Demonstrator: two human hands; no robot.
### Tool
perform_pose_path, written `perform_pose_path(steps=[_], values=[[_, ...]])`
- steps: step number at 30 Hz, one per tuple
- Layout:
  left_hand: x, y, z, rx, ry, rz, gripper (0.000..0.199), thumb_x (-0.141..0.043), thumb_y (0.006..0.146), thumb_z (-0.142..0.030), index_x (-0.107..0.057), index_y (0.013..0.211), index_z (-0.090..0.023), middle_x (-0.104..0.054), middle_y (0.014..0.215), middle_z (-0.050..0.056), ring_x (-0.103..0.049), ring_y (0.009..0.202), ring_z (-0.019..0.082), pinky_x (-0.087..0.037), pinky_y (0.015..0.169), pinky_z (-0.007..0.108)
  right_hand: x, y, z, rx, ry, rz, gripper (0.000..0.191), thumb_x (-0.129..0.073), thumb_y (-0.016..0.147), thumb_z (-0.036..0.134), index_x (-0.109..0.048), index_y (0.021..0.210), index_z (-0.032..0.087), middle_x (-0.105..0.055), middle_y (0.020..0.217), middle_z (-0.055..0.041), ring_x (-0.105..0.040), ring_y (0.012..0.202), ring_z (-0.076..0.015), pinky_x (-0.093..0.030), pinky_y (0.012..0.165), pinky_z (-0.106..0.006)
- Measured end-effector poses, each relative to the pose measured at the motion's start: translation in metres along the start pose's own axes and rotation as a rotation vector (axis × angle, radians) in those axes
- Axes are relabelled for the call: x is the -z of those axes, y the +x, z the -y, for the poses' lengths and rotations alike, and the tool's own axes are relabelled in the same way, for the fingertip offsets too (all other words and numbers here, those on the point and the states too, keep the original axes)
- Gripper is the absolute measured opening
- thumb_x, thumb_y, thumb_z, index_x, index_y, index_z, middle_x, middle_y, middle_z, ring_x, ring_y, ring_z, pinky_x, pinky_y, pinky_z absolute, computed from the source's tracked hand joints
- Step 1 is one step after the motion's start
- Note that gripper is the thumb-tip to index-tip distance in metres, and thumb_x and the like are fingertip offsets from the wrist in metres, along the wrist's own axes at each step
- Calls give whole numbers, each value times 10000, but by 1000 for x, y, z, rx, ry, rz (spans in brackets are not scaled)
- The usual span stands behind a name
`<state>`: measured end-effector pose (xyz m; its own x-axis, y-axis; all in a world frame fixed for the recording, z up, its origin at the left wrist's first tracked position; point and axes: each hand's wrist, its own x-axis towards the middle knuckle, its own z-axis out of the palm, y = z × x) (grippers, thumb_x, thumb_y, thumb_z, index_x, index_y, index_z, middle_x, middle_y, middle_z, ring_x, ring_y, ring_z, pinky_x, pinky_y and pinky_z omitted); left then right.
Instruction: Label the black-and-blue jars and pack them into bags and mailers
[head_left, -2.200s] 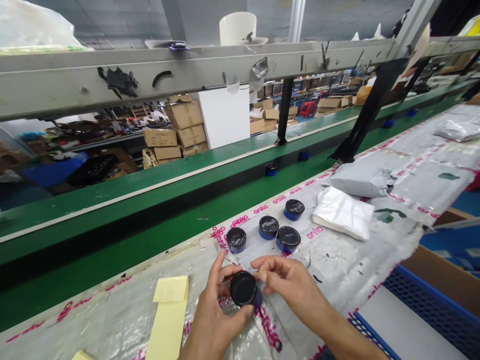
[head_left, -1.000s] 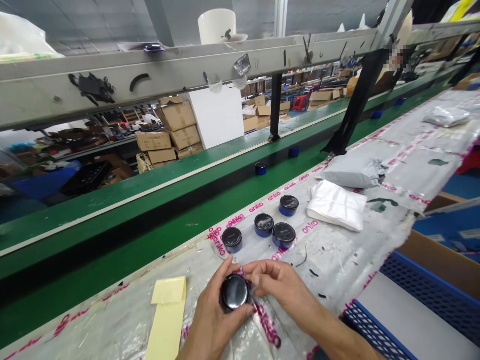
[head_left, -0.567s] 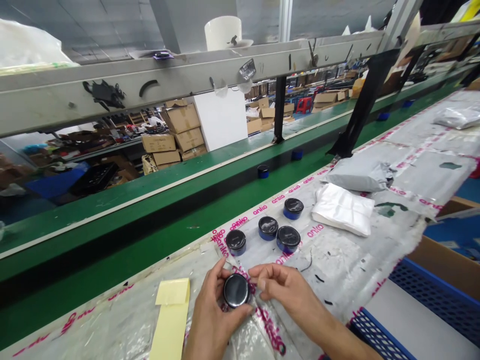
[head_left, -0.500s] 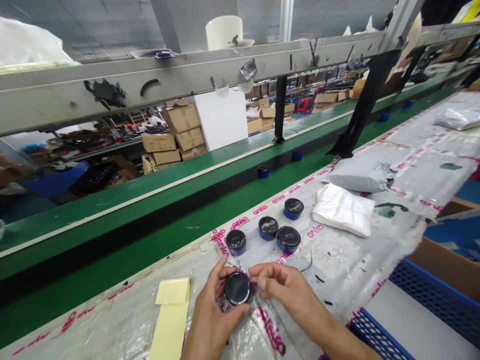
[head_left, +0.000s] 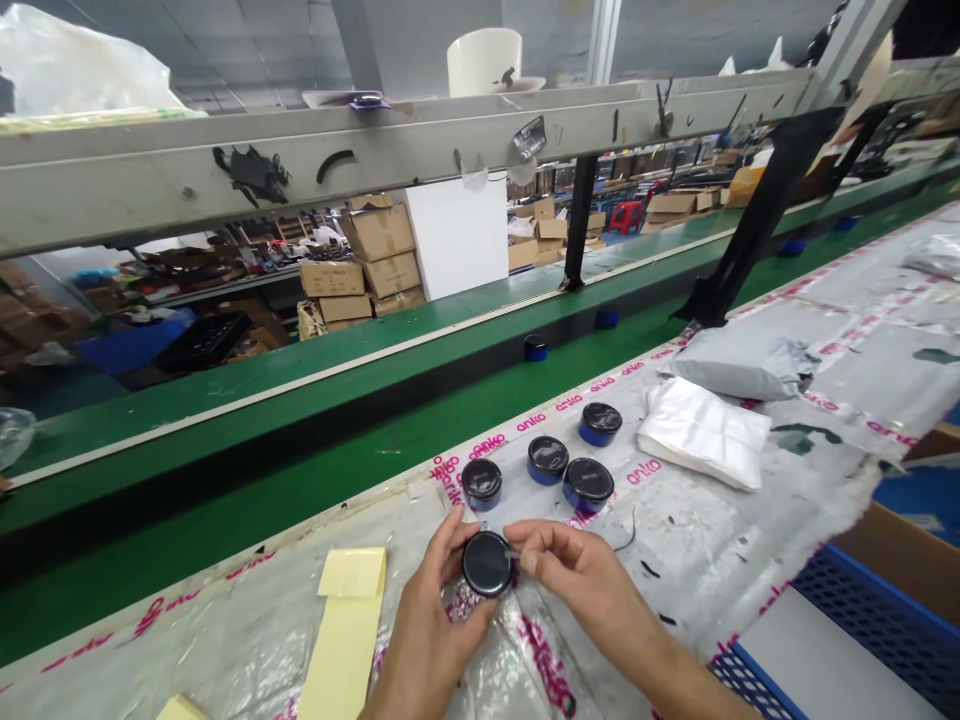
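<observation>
One jar held in our left hand, right fingertips at its edge

We have the jar [head_left: 487,565] in our left hand [head_left: 431,640], its black face turned up towards us, at the near middle above the plastic sheet [head_left: 240,650]. Our right hand [head_left: 596,585] is narrow, thumb and forefinger drawn together at the jar's right edge; whether they pinch something thin, we cannot tell. The step in hand looks to be close fingertip work on that edge, and the next move seems to call for a steady left hold and a light right touch.

We count four more jars on the sheet, beyond our hands: the left one [head_left: 481,483], the middle one [head_left: 547,459], the right one [head_left: 589,484] and the far one [head_left: 600,423]. Four small blue items [head_left: 535,348] sit on the green belt [head_left: 405,435]. To the right lie one white packet [head_left: 703,430] and one grey packet [head_left: 735,362]; near left, one yellow strip [head_left: 341,650].
</observation>
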<state>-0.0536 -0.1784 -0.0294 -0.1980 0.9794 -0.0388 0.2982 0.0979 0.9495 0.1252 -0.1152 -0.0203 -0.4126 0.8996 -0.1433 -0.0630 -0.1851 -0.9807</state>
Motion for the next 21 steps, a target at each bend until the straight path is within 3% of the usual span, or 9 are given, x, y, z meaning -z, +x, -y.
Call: perform_pose_path(steps=[6, 10, 21], values=[[-4, -1, -4, 19, 39, -32, 855, -707, 646, -80, -465, 1450, -239, -631, 1357, 101, -647, 1163, 281, -487, 1043, 441, -1, 2, 6, -11, -85, 41, 186, -674, 793, 344, -643, 689, 192, -704, 1235, -95, -634, 1126, -307, -412, 1009, -405], [-7, -4, -2, -1, 83, -90, 818, -717, 698, -130, -447, 1460, -253, -633, 1329, 83, -642, 1158, 269, -487, 1030, 429, -2, 2, 6, -22, -120, 78, 150, -663, 793, 310, -670, 700, 193, -683, 1273, -95, -588, 1215, -318, -368, 1054, -413], [-14, -9, 10, -146, 142, -124, 772, -702, 799, -186, -400, 1503, -284, -628, 1350, 80, -613, 1233, 270, -475, 1061, 423, -10, 3, 16, -28, -164, 114, 166, -664, 776, 308, -652, 659, 190, -673, 1279, -90, -608, 1169, -315, -359, 1062, -409]])
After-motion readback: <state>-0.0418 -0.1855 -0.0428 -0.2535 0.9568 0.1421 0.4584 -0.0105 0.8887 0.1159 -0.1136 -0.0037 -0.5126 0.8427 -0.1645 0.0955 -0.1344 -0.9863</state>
